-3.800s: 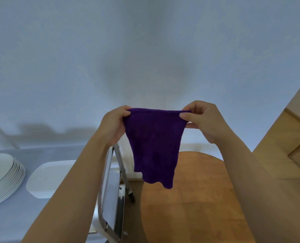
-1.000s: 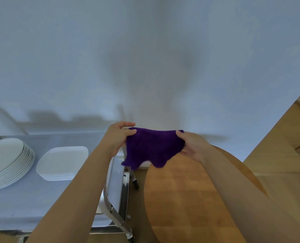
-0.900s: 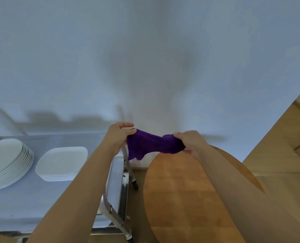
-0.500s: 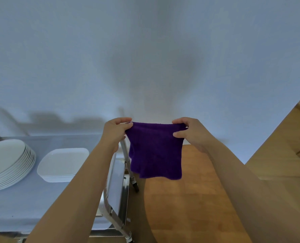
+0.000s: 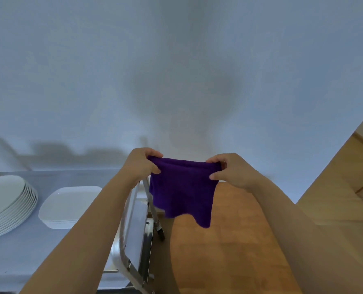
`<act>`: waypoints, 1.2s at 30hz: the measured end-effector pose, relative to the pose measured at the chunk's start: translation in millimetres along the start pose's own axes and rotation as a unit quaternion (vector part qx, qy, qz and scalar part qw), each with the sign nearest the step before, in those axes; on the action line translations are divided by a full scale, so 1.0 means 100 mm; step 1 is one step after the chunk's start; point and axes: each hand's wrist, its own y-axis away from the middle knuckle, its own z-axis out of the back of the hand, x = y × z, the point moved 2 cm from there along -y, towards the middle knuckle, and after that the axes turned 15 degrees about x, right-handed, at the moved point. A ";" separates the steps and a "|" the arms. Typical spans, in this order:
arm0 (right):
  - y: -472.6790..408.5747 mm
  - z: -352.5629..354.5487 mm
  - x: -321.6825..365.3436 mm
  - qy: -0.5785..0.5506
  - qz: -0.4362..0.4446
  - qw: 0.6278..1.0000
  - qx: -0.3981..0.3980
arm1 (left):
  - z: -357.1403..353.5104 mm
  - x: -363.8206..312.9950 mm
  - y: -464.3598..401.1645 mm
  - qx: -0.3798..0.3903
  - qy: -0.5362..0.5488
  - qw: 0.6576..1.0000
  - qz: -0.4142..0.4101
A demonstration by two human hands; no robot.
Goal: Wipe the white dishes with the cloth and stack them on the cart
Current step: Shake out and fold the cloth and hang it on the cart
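We see the purple cloth (image 5: 181, 192) hanging in the air, pinched at its top corners: the left hand (image 5: 141, 166) grips one corner with curled fingers, the right hand (image 5: 232, 172) grips the other. Below the left fingers stands the metal cart (image 5: 138, 225). Farther left of them sit square white dishes (image 5: 67, 205) and a stack of round plates (image 5: 6, 206), well apart from the cloth.
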 end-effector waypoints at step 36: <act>-0.16 -0.19 -0.11 -0.008 0.031 0.996 -0.089 | -0.05 0.30 0.24 -0.068 -0.068 0.995 0.003</act>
